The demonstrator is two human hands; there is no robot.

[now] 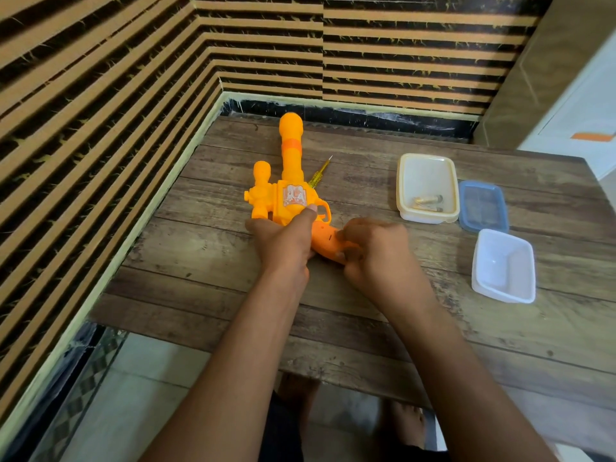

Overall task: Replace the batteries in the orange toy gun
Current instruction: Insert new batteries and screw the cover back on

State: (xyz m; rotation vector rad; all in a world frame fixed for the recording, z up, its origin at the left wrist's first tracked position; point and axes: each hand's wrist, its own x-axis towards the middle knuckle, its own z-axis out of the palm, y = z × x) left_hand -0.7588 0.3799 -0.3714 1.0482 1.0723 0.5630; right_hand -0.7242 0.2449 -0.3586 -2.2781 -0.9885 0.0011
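The orange toy gun lies flat on the wooden table, barrel pointing away from me. My left hand presses down on its body near the trigger. My right hand is closed around the darker orange grip, fingertips on its side; the grip's lower end is hidden by my fingers. A yellow-handled screwdriver lies just right of the barrel, partly behind the gun. Batteries rest in a cream plastic box to the right.
A blue lid lies next to the cream box, and an empty white plastic box sits nearer the right edge. Striped walls close off the table's left and far sides. My feet show below the near edge.
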